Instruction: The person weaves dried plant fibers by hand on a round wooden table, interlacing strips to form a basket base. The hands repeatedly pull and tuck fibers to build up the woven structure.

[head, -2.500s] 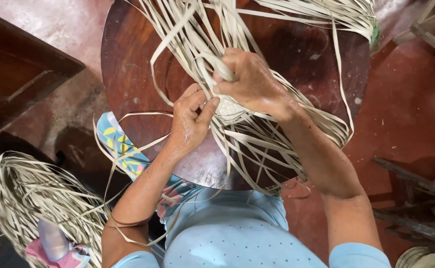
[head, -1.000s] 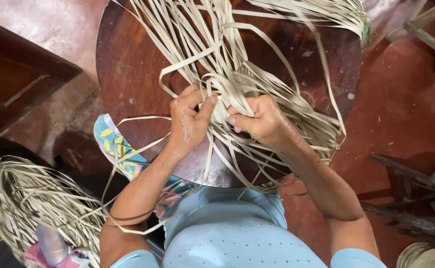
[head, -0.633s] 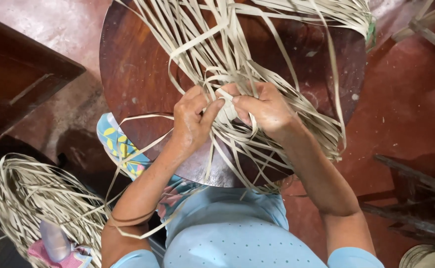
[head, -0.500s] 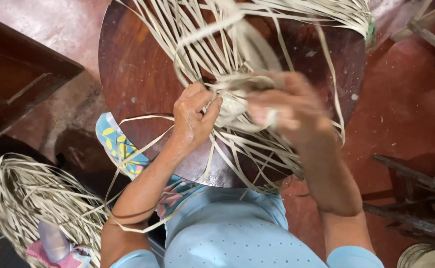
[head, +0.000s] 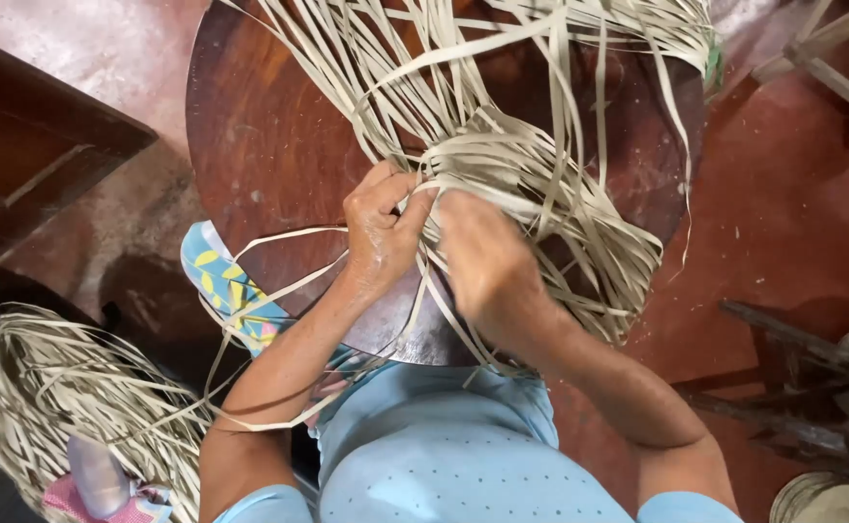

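Since the shot half a second back, the right hand [head: 487, 266] has dropped from where it was blurred up over the strips and come in close beside the left hand [head: 381, 228], though it's a bit motion-smeared so its fingers are hard to read; can't tell exactly what it's pinching, only that it sits curled on the strips right at the knot of the work. That left one has barely shifted: fingers bent and pressed together, thumb side pinching a few of the pale palm strips [head: 502, 165] where they bunch up near the middle of the round wooden table [head: 269, 145]. From that bunch, long flat strips fan away toward the far edge of the table and loop off the right side, with some trailing down over the near edge past the person's light blue dotted clothing [head: 444, 465]. Down on the left, a separate heap of the same pale strips [head: 46, 387] lies on the floor, well apart from the hands, and a patterned blue and yellow cloth [head: 221, 286] peeks out beside the left forearm.
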